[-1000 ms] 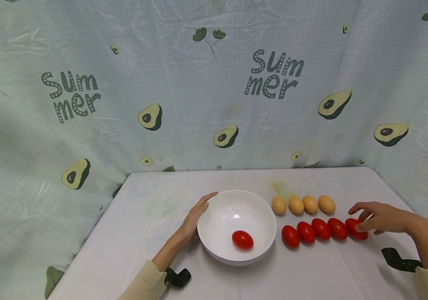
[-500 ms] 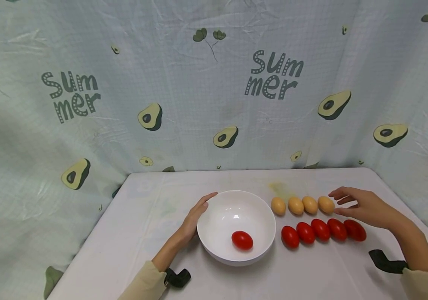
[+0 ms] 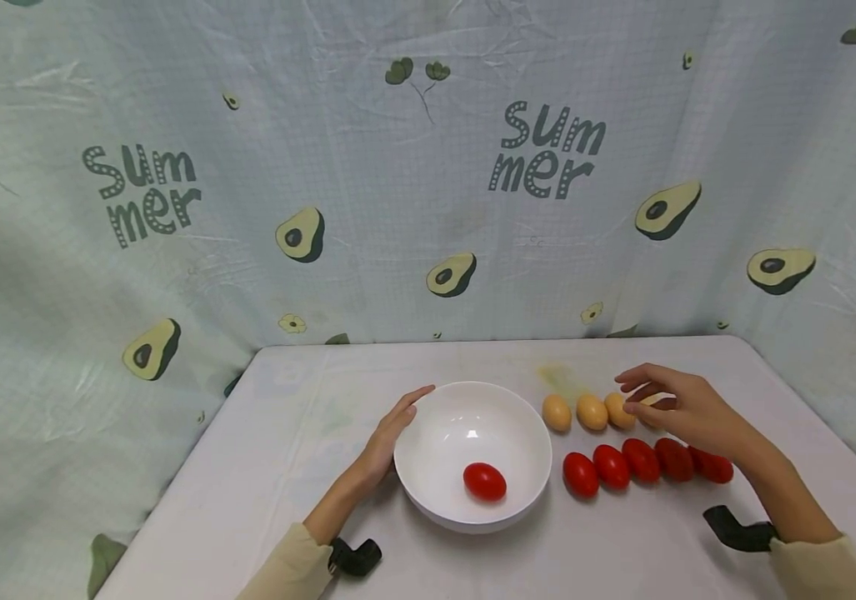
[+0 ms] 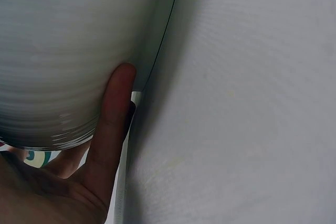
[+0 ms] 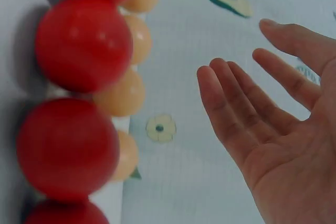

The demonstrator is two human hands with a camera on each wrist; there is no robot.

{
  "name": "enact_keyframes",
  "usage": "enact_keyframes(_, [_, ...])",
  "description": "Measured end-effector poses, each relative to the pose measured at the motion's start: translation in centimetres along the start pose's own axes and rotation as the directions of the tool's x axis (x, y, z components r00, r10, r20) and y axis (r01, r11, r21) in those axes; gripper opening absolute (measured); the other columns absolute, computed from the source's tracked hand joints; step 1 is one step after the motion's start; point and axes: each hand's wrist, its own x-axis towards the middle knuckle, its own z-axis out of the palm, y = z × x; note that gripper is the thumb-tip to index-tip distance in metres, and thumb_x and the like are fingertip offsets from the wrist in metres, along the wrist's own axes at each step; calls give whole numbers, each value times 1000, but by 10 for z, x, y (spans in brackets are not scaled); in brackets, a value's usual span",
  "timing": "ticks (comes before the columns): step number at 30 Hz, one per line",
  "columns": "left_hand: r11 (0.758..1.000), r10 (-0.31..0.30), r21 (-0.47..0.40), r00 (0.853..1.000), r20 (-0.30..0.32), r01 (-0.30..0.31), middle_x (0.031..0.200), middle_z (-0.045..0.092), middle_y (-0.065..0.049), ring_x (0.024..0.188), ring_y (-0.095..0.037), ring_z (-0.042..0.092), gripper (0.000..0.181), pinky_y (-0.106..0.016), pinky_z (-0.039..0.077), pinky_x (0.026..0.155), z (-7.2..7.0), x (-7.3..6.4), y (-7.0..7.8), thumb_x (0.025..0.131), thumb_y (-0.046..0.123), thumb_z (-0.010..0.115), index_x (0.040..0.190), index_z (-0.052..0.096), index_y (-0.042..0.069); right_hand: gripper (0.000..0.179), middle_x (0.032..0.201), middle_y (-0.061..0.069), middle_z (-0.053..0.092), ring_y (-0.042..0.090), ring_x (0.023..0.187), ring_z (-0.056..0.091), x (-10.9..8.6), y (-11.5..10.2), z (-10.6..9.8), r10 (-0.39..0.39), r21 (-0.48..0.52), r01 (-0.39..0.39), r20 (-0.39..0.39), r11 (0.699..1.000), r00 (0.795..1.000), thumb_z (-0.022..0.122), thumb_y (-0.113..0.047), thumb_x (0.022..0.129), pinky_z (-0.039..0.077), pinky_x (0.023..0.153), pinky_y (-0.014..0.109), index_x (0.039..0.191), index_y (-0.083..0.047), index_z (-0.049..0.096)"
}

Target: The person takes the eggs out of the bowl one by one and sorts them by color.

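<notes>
A white bowl (image 3: 465, 429) stands on the table with one glossy red egg-shaped piece (image 3: 484, 482) inside. My left hand (image 3: 386, 442) rests against the bowl's left side. In the left wrist view its finger (image 4: 113, 114) lies straight along the bowl's outer wall (image 4: 63, 51). My right hand (image 3: 686, 404) is over the right end of a row of tan eggs (image 3: 592, 412), its fingers apart and holding nothing. It partly covers the rightmost eggs. In front of them runs a row of several red egg-shaped pieces (image 3: 641, 459). The right wrist view shows its palm (image 5: 289, 156) with relaxed fingers.
A white cloth covers the table (image 3: 307, 417), with a yellowish stain (image 3: 558, 379) behind the tan eggs. A curtain (image 3: 367, 167) printed with avocados and "summer" hangs behind and at both sides. Black camera mounts (image 3: 743, 529) sit on the wrists.
My right hand has moved from the right end of the red row, back and left, to over the tan eggs. My left hand and the bowl stay in place.
</notes>
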Motion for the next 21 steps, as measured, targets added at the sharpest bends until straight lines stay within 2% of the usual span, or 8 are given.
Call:
enact_keyframes(5, [1000, 3, 31, 1000, -14, -3, 169, 33, -2, 153, -25, 37, 50, -16, 39, 109, 0, 1, -1, 113, 33, 26, 161, 35, 20, 31, 120, 9, 72, 5, 101, 67, 5, -13, 11, -31, 16, 31, 10, 999, 999, 72, -23, 98, 56, 83, 18, 127, -17, 66])
enact_keyframes(9, [1000, 0, 30, 1000, -17, 1, 168, 34, -2, 152, -26, 38, 50, -16, 41, 108, 1, 1, -1, 113, 31, 26, 161, 35, 20, 30, 119, 9, 72, 10, 101, 68, 13, -23, 21, -59, 44, 58, 18, 997, 998, 72, -23, 98, 58, 82, 19, 127, -18, 66])
enact_keyframes(13, [1000, 2, 30, 1000, -6, -2, 169, 32, -5, 150, -29, 40, 50, -16, 44, 105, 1, 1, -2, 114, 29, 25, 162, 34, 18, 31, 117, 6, 73, 15, 101, 69, 24, -34, 31, -85, 30, 85, 15, 996, 996, 74, -21, 96, 58, 82, 19, 126, -18, 66])
enact_keyframes(16, [1000, 7, 29, 1000, -2, -7, 169, 32, -7, 149, -29, 41, 50, -16, 45, 104, 1, 1, -2, 114, 30, 24, 162, 33, 17, 30, 115, 3, 74, 15, 99, 70, 34, -45, 35, -131, 27, 130, 5, 991, 991, 75, -19, 95, 58, 82, 19, 124, -18, 67])
enact_keyframes(21, [999, 11, 31, 1000, -5, -11, 170, 31, -7, 150, -30, 40, 51, -17, 44, 105, 0, 2, -2, 114, 30, 23, 162, 33, 17, 26, 114, 1, 74, 13, 97, 70, 49, -64, 38, -236, 50, 236, -3, 970, 972, 74, -18, 96, 60, 81, 21, 121, -16, 69])
